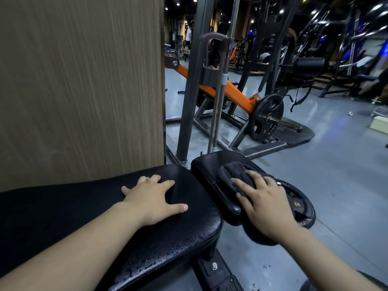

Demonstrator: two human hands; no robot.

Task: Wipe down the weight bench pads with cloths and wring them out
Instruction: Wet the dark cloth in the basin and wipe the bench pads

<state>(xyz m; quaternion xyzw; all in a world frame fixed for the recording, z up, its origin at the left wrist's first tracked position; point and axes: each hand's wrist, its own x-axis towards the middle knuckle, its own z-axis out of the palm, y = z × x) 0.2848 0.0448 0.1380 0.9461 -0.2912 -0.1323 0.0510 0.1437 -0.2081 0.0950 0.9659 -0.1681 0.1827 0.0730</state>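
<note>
Two pads in our head view. Long pad (189, 238): wet beads near its edge, so we judge it wiped; our left hand (153, 198) rests on it, flat and spread. Small pad (206, 168): our right hand (264, 202), flat and uncurled, presses the dark cloth (235, 175) against it; wiping in progress. Wringing not yet done.

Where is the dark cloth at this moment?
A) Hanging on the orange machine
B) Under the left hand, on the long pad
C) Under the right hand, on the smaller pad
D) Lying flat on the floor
C: the dark cloth lies on the smaller pad with the right hand pressing on it, while the left hand rests flat on the bare long pad.
</note>
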